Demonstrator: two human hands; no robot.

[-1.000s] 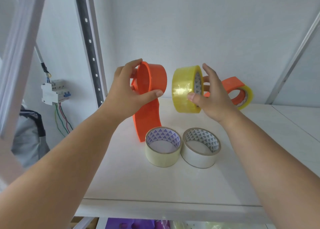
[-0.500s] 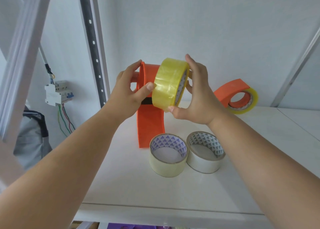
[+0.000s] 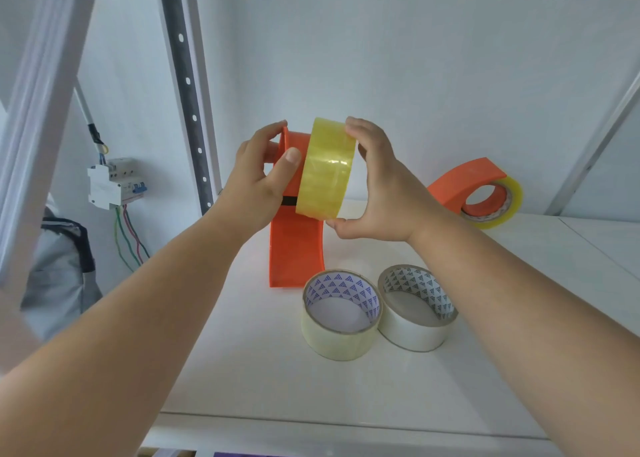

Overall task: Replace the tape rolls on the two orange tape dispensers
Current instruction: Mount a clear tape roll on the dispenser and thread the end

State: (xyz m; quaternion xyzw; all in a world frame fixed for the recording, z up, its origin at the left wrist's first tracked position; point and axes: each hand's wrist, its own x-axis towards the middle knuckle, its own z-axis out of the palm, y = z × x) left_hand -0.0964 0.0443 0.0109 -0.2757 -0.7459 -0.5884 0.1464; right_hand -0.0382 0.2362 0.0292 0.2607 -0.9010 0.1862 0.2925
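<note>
Both hands' curled fingers grip: left (image 3: 258, 183) the curved orange dispenser (image 3: 296, 245), right (image 3: 377, 193) a glossy yellow roll (image 3: 325, 171).

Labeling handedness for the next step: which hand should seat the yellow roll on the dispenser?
Right. The right hand already grips the yellow roll against the dispenser, while the left hand holds the dispenser steady.
</note>
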